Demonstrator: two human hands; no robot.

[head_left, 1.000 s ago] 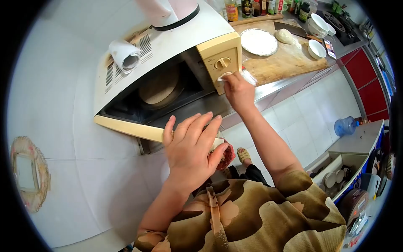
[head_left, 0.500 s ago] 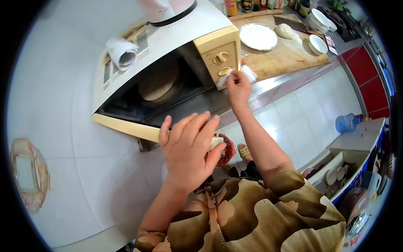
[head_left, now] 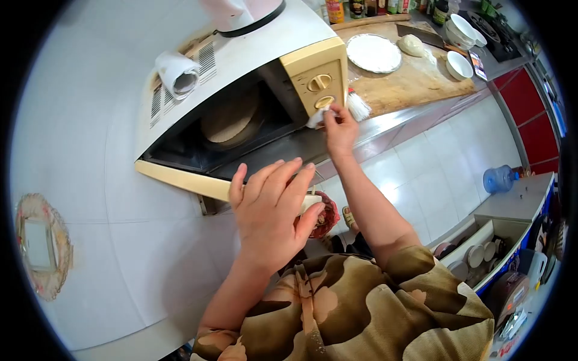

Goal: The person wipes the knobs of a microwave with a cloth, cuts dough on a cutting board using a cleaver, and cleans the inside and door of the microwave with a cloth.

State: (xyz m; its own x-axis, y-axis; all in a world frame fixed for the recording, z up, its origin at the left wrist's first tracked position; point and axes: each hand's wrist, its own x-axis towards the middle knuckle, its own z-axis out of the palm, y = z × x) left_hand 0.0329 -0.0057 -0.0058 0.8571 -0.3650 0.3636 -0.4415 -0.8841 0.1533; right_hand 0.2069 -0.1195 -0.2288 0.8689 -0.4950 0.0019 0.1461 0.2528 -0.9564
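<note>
The right hand [head_left: 341, 133] has moved a crumpled white cloth [head_left: 315, 119] down from the lower dial [head_left: 324, 101] to the bottom edge of the microwave's control panel [head_left: 331, 60]. That dial, covered a second ago, now shows. Beside the hand, more of a white-bristled brush [head_left: 359, 107] is visible.

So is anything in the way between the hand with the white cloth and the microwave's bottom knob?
Nothing visible. The right hand pinches the white cloth right by the bottom knob; the left hand is away by the open door.
</note>
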